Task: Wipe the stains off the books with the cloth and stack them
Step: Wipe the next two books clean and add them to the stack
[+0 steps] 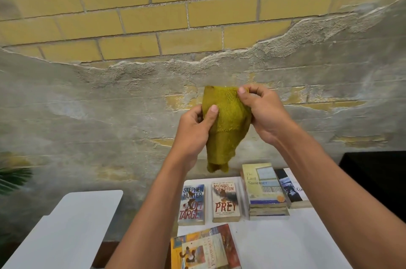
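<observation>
The left hand (193, 123) pinches the left edge of the fuzzy olive-green cloth (226, 123), thumb pressed on its front. The right hand (261, 110) grips the cloth's upper right corner between thumb and curled fingers. Both forearms reach up and forward, holding the cloth in the air in front of the wall, its lower end hanging free above the books.

Below lies the white bench (285, 244). On it, side by side, lie the Stephen Hunter paperback (192, 205) and the Michael Crichton "Prey" paperback (225, 201), both with dark stains on their covers. To their right stands a short stack topped by the pale "The Last Summer" book (263, 185), with a dark-covered book (292, 189) just beside it. Nearer the person lies a colourful illustrated book (204, 249).

A second white surface (72, 229) stands to the left. Behind is a yellow brick wall (153, 4) with grey crumbling plaster.
</observation>
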Demonstrator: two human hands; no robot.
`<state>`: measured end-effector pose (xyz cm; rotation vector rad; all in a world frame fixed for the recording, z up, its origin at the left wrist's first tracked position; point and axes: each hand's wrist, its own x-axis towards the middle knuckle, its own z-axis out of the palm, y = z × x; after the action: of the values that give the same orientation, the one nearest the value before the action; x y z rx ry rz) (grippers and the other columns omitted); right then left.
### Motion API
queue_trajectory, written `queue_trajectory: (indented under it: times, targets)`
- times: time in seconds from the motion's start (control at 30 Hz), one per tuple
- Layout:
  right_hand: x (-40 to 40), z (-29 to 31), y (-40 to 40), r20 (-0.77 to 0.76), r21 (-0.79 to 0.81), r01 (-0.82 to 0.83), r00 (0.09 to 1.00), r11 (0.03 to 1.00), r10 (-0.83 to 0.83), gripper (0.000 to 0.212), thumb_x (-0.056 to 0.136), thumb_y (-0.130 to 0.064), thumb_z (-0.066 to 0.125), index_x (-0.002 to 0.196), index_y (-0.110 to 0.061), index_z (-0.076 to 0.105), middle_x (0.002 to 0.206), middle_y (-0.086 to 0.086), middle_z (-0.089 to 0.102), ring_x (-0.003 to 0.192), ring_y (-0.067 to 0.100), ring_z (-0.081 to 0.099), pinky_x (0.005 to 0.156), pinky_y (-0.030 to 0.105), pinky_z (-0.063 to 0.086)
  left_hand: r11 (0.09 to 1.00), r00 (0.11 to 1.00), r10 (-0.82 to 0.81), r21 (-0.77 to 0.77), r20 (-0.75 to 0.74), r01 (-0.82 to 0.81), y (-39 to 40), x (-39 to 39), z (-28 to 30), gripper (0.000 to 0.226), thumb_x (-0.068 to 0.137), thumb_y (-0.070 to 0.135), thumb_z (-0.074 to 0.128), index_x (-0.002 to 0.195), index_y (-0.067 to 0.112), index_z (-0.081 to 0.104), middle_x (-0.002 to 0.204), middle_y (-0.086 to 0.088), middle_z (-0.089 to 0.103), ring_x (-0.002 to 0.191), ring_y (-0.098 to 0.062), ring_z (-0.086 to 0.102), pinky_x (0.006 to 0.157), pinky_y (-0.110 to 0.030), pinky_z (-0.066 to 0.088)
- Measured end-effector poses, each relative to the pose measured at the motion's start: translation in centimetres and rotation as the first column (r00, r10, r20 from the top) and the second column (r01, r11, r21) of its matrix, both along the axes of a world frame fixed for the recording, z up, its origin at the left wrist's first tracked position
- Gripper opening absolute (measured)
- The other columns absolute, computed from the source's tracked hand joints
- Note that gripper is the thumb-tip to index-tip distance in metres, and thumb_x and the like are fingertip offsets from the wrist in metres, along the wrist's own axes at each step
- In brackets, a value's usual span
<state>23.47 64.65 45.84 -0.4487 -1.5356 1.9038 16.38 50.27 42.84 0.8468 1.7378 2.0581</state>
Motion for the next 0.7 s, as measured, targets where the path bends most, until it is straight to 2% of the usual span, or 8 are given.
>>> queue_trajectory:
  times: [0.07,0.13,0.2,0.3,0.37,0.43,0.53,0.7]
  targets:
    - [0.3,-0.7,0.2,0.115,0.117,0.036,0.992,0.993,-0.050,0.028,0.096,-0.028,0.065,0.121,-0.015,0.059,0.108,0.008,0.068,0.090,0.017,0.066,0.073,0.034,0.054,1.000,0.998,-0.027,0.002,0.053,0.027,-0.1,0.0,0.2,0.022,0.099,0.023,0.062,0.112,0.008,0.069,0.101,-0.009,0.077,0.092,-0.018,0.073,0.073,-0.031,0.059]
    - [0.7,-1.7,0.2,0.210,0.221,-0.002,0.977,0.975,-0.045,0.049,0.094,-0.039,0.066,0.138,-0.024,0.049,0.118,0.010,0.066,0.100,0.017,0.065,0.086,0.037,0.054,1.000,0.991,-0.022,0.015,0.132,0.020,-0.1,-0.1,0.3,0.022,0.097,0.022,0.065,0.109,0.004,0.071,0.098,-0.010,0.077,0.090,-0.020,0.074,0.073,-0.031,0.060]
    - [1.7,-2.5,-0.4,0.214,0.252,-0.119,0.975,0.960,0.065,0.064,0.090,-0.044,0.068,0.146,-0.038,0.039,0.121,0.012,0.061,0.104,0.020,0.065,0.088,0.039,0.056,1.000,0.978,0.002,0.015,0.207,-0.005,-0.1,-0.3,0.5,0.021,0.096,0.020,0.067,0.104,0.001,0.071,0.091,-0.011,0.077,0.082,-0.019,0.073,0.069,-0.031,0.060]
    - [2.8,-3.3,-1.4,0.205,0.264,-0.268,0.954,0.927,0.218,0.061,0.082,-0.047,0.069,0.138,-0.050,0.046,0.133,0.010,0.051,0.113,0.024,0.061,0.081,0.037,0.059,0.999,0.969,0.034,-0.016,0.244,-0.031,-0.1,-0.6,0.5,0.024,0.094,0.021,0.070,0.103,-0.001,0.070,0.089,-0.012,0.076,0.076,-0.017,0.072,0.063,-0.029,0.059]
    - [2.9,-3.8,-1.9,0.169,0.087,-0.337,0.932,0.937,0.320,0.060,0.084,-0.042,0.067,0.141,-0.044,0.046,0.125,0.011,0.059,0.098,0.029,0.065,0.079,0.039,0.057,0.999,0.975,0.034,-0.038,0.220,-0.026,-0.2,-0.7,0.5,0.024,0.092,0.022,0.072,0.101,0.000,0.070,0.082,-0.007,0.075,0.070,-0.014,0.071,0.059,-0.025,0.056]
    - [2.6,-4.7,-1.9,0.175,-0.089,-0.374,0.906,0.923,0.384,0.064,0.084,-0.042,0.067,0.144,-0.038,0.044,0.123,0.015,0.062,0.094,0.041,0.068,0.090,0.050,0.055,0.999,0.979,-0.005,-0.035,0.204,0.013,-0.5,-0.7,0.5,0.023,0.089,0.018,0.075,0.102,0.000,0.070,0.084,-0.007,0.076,0.074,-0.014,0.072,0.062,-0.025,0.057]
    - [2.5,-5.4,-2.0,0.222,-0.119,-0.452,0.856,0.884,0.468,0.061,0.083,-0.044,0.066,0.141,-0.032,0.049,0.124,0.026,0.063,0.107,0.046,0.065,0.095,0.062,0.051,0.993,0.979,-0.116,-0.017,0.165,0.121,-1.3,-0.6,0.1,0.035,0.077,0.012,0.080,0.108,-0.001,0.069,0.103,-0.015,0.076,0.094,-0.022,0.073,0.077,-0.029,0.059]
    - [1.9,-5.8,-2.3,0.037,-0.098,-0.328,0.942,0.940,0.333,0.050,0.085,-0.020,0.069,0.134,-0.026,0.060,0.121,0.014,0.069,0.108,0.031,0.068,0.089,0.047,0.057,0.975,0.986,-0.166,-0.151,-0.025,0.161,-2.4,-0.5,-0.8,0.062,0.064,0.008,0.089,0.122,0.010,0.065,0.115,-0.010,0.072,0.103,-0.019,0.072,0.083,-0.033,0.060]
